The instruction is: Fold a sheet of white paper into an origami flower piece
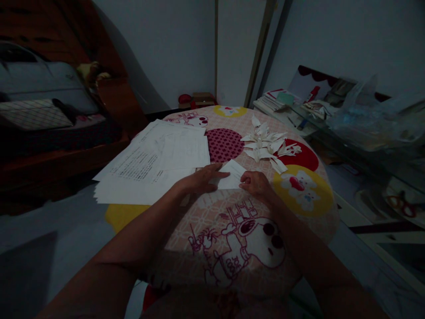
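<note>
A small piece of folded white paper [230, 175] lies on the round table between my hands, its top coming to a corner. My left hand [205, 178] rests at its left side, fingers stretched out and fingertips on the paper. With curled fingers, my right hand [256, 183] pinches the paper's right edge. Several folded paper pieces with pointed tips [262, 139] lie in a heap beyond my right hand. To the left, a stack of printed sheets [146, 155] reaches over the table's edge, with smaller paper pieces [186, 150] on top.
A patterned cloth [199, 221] covers the table. At right stands a glass-topped cabinet [358, 148] with a plastic bag [358, 110], papers, and scissors [401, 204] lower down. A wooden bench [113, 102] at left bears bags [49, 84]. Boxes [201, 99] sit by the wall.
</note>
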The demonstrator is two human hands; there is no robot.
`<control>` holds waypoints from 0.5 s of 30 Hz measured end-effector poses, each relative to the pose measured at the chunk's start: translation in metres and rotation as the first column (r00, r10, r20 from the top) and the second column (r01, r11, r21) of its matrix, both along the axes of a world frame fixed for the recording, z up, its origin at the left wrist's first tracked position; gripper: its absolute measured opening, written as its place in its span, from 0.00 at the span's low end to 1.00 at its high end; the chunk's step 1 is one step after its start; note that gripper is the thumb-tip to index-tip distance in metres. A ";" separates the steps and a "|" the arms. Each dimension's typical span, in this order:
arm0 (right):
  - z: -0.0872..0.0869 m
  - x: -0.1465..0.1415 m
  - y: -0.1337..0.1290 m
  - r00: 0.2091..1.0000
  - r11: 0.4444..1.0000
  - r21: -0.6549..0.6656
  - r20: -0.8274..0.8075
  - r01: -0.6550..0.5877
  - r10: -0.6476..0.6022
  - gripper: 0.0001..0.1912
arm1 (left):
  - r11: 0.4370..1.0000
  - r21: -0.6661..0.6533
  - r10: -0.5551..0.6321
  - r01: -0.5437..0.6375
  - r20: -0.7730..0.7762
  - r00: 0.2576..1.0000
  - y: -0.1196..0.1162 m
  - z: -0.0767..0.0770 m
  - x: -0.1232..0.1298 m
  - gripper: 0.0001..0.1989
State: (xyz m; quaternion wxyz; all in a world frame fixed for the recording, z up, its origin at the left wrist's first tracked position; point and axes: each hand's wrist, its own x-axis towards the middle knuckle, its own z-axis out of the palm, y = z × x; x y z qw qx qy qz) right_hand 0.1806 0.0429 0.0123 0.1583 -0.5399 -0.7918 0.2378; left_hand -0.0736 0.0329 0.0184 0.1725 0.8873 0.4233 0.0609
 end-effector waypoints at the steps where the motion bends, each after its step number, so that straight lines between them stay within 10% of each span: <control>1: 0.000 0.000 0.000 1.000 1.000 0.005 0.003 0.002 -0.002 0.06 | 1.000 -0.014 -0.008 0.008 -0.008 1.000 0.001 0.002 -0.003 0.35; 15: -0.001 0.006 -0.002 0.995 0.995 0.032 0.027 -0.092 0.091 0.08 | 0.987 -0.125 -0.111 0.099 -0.096 0.989 0.001 0.019 -0.026 0.44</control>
